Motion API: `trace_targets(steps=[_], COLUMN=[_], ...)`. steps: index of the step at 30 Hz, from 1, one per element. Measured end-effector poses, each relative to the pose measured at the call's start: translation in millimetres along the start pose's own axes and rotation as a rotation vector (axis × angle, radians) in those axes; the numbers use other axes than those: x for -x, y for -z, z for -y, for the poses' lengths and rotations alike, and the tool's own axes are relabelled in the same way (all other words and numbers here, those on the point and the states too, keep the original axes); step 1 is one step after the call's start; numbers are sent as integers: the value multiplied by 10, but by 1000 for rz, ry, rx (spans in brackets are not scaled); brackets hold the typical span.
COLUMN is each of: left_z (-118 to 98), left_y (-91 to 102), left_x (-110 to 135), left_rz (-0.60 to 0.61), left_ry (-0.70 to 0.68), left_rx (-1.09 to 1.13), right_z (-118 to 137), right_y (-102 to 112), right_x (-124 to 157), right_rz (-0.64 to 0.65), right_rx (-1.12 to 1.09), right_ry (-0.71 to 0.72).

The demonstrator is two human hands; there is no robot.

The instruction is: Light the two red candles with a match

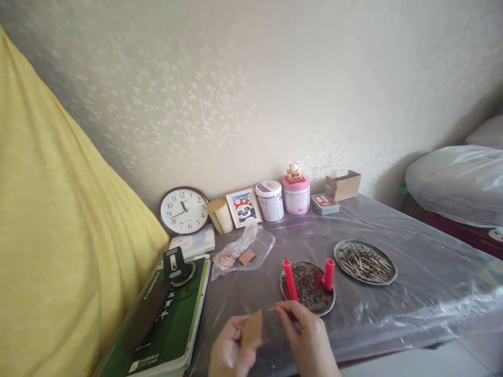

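Observation:
Near the table's front edge, my left hand (231, 345) is closed around a small brown matchbox (252, 330), its side turned toward the right. My right hand (304, 332) pinches a thin match (271, 309) between thumb and finger, its tip pointing left, close to the matchbox side. I cannot tell whether the two touch. No flame shows. Just beyond my right hand lies a round metal tray (308, 281) with dark residue and red wax. On it stand a taller red candle (290, 280), slightly tilted, and a shorter red candle (329, 272), both unlit.
A second round tray (365, 262) holds many matchsticks. A clear plastic bag (245, 243) with matchboxes lies behind my hands. Green books (173, 309) carry a black stand at left. Along the wall are a clock (184, 210), a framed panda picture (243, 208), canisters (270, 200) and a cardboard box (343, 185).

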State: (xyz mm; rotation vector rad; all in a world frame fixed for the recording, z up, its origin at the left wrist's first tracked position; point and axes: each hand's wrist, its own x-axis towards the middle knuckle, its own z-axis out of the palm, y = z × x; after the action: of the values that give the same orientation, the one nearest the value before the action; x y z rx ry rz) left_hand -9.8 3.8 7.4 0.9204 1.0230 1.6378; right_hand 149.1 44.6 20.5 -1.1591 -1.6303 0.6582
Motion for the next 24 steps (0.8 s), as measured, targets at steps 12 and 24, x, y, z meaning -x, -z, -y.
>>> trace_targets(steps=[12, 24], left_z=[-73, 167], left_y=[103, 54], left_x=[-159, -90], left_rz=[-214, 10], left_ry=[153, 128], left_rx=[212, 63], right_z=[29, 172], right_y=[70, 88], right_x=[-53, 63], right_rz=[-29, -51], right_rx=[-177, -180], right_ry=[-209, 138])
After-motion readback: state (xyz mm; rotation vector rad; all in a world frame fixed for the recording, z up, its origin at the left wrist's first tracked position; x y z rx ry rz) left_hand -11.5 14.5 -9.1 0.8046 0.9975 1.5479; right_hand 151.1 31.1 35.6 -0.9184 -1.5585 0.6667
